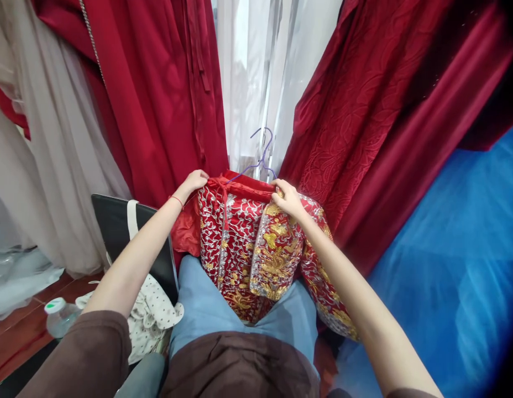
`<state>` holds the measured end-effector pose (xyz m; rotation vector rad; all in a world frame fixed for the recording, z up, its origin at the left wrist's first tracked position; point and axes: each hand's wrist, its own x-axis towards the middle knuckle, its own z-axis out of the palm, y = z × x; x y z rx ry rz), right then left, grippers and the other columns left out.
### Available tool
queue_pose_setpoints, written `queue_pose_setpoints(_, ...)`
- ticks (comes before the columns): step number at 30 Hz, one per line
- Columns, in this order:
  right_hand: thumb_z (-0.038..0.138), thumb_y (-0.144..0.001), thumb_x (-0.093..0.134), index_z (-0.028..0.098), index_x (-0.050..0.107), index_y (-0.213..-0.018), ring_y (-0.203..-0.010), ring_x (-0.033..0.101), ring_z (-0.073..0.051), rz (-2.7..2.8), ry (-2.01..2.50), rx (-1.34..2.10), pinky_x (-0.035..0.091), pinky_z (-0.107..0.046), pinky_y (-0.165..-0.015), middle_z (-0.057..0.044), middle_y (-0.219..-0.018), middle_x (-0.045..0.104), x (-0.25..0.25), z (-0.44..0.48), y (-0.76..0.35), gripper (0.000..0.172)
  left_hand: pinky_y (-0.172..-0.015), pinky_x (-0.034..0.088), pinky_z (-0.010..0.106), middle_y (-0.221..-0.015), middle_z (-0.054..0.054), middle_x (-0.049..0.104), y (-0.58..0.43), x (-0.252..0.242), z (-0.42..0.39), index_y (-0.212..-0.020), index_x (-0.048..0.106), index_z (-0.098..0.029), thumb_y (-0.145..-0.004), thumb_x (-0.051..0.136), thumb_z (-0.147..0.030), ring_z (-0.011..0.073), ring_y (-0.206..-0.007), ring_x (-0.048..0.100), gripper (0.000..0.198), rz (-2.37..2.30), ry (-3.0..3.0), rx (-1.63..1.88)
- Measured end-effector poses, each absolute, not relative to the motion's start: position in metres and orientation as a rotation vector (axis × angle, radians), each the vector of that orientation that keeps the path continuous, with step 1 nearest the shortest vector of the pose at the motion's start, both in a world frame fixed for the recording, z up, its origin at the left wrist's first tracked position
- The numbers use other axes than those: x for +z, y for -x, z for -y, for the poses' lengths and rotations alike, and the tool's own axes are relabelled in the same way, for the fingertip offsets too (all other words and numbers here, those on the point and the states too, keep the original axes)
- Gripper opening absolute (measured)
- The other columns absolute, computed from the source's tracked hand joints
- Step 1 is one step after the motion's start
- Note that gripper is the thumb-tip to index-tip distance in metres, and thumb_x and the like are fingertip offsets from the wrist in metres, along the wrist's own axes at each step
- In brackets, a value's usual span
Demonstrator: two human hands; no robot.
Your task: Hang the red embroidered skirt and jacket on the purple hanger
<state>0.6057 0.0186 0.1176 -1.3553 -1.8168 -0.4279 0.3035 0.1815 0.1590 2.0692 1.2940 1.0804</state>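
A red embroidered skirt (240,226) with silver and gold patterns hangs upright in front of my knees. My left hand (197,180) pinches the left end of its red waistband (256,190). Closed on the right part of the waistband is my right hand (287,200), beside a gold-embroidered panel (273,254). A purple wire hanger (263,150) rises behind the waistband, its hook pointing up. How the hanger joins the cloth is hidden. To the right, an embroidered red sleeve (329,293) drapes down past my leg.
Dark red gowns (157,83) hang at left, with more red gowns (356,127) at right. Blue tulle (451,265) spreads along the right side. On the left are a black board-like bag (111,221), a dotted white cloth (151,312) and a plastic bottle (59,318).
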Motion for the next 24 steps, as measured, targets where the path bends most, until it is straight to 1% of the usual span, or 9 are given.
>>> queue_pose_setpoints(3, 0.022, -0.078, 0.045, 0.018, 0.061, -0.109, -0.098, 0.061, -0.026, 1.831, 1.359, -0.410, 0.047, -0.042, -0.093, -0.011, -0.107, 0.069, 0.117, -0.020, -0.603, 0.035, -0.093, 0.049, 0.035, -0.103, 0.011, 0.074, -0.348, 0.165, -0.147, -0.097, 0.071, -0.014, -0.092, 0.050, -0.038, 0.0254, -0.098, 0.068, 0.032, -1.024, -2.310, 1.169)
queue_pose_setpoints(5, 0.024, -0.080, 0.046, 0.017, 0.059, -0.115, -0.103, 0.061, -0.027, 1.857, 1.331, -0.387, 0.046, -0.042, -0.095, -0.012, -0.113, 0.068, 0.118, -0.018, -0.601, 0.038, -0.103, 0.043, 0.041, -0.115, 0.014, 0.071, -0.373, 0.164, -0.125, -0.112, 0.066, -0.014, -0.090, 0.056, -0.050, 0.0298, -0.110, 0.064, 0.044, -0.927, -2.540, 1.194)
queue_pose_setpoints(7, 0.030, -0.084, 0.049, 0.016, 0.054, -0.124, -0.105, 0.061, -0.027, 1.877, 1.301, -0.367, 0.046, -0.042, -0.095, -0.013, -0.119, 0.066, 0.119, -0.012, -0.601, 0.043, -0.104, 0.040, 0.042, -0.116, 0.016, 0.069, -0.387, 0.160, -0.112, -0.117, 0.062, -0.012, -0.086, 0.061, -0.053, 0.0318, -0.111, 0.062, 0.051, -0.899, -2.679, 1.241)
queue_pose_setpoints(9, 0.040, -0.088, 0.051, 0.014, 0.046, -0.132, -0.101, 0.062, -0.026, 1.889, 1.303, -0.338, 0.048, -0.040, -0.091, -0.014, -0.118, 0.065, 0.122, -0.003, -0.602, 0.051, -0.095, 0.044, 0.037, -0.104, 0.014, 0.070, -0.390, 0.155, -0.111, -0.108, 0.062, -0.013, -0.093, 0.052, -0.049, 0.0277, -0.099, 0.065, 0.040, -0.866, -2.673, 1.275)
queue_pose_setpoints(11, 0.047, -0.090, 0.052, 0.015, 0.043, -0.132, -0.091, 0.062, -0.024, 1.932, 1.334, -0.283, 0.049, -0.038, -0.084, -0.012, -0.110, 0.066, 0.127, 0.006, -0.607, 0.054, -0.083, 0.045, 0.031, -0.087, 0.008, 0.067, -0.385, 0.150, -0.118, -0.091, 0.061, -0.017, -0.099, 0.038, -0.042, 0.0217, -0.082, 0.063, 0.035, -0.787, -2.578, 1.306)
queue_pose_setpoints(14, 0.049, -0.091, 0.051, 0.018, 0.049, -0.116, -0.075, 0.057, -0.019, 2.037, 1.410, -0.231, 0.047, -0.033, -0.075, -0.006, -0.090, 0.065, 0.138, 0.018, -0.618, 0.039, -0.074, 0.042, 0.027, -0.073, 0.003, 0.060, -0.376, 0.143, -0.128, -0.077, 0.056, -0.019, -0.099, 0.035, -0.036, 0.0172, -0.071, 0.056, 0.034, -0.690, -2.449, 1.377)
queue_pose_setpoints(16, 0.047, -0.092, 0.051, 0.020, 0.050, -0.103, -0.068, 0.053, -0.018, 2.036, 1.473, -0.285, 0.045, -0.031, -0.070, -0.003, -0.081, 0.062, 0.144, 0.026, -0.626, 0.029, -0.072, 0.041, 0.026, -0.070, 0.001, 0.058, -0.372, 0.141, -0.128, -0.075, 0.055, -0.020, -0.098, 0.039, -0.036, 0.0162, -0.069, 0.054, 0.032, -0.680, -2.414, 1.406)
queue_pose_setpoints(18, 0.044, -0.093, 0.049, 0.022, 0.050, -0.097, -0.065, 0.051, -0.017, 1.959, 1.515, -0.376, 0.043, -0.030, -0.067, -0.002, -0.077, 0.061, 0.148, 0.037, -0.631, 0.023, -0.071, 0.040, 0.026, -0.070, 0.001, 0.059, -0.371, 0.143, -0.125, -0.075, 0.055, -0.020, -0.097, 0.041, -0.035, 0.0158, -0.069, 0.053, 0.031, -0.691, -2.407, 1.403)
queue_pose_setpoints(24, 0.045, -0.092, 0.051, 0.023, 0.052, -0.093, -0.058, 0.051, -0.016, 1.703, 1.623, -0.604, 0.036, -0.027, -0.059, -0.002, -0.074, 0.060, 0.161, 0.093, -0.642, 0.022, -0.075, 0.039, 0.025, -0.075, 0.003, 0.065, -0.362, 0.154, -0.126, -0.073, 0.057, -0.019, -0.096, 0.042, -0.033, 0.0169, -0.073, 0.056, 0.030, -0.738, -2.421, 1.331)
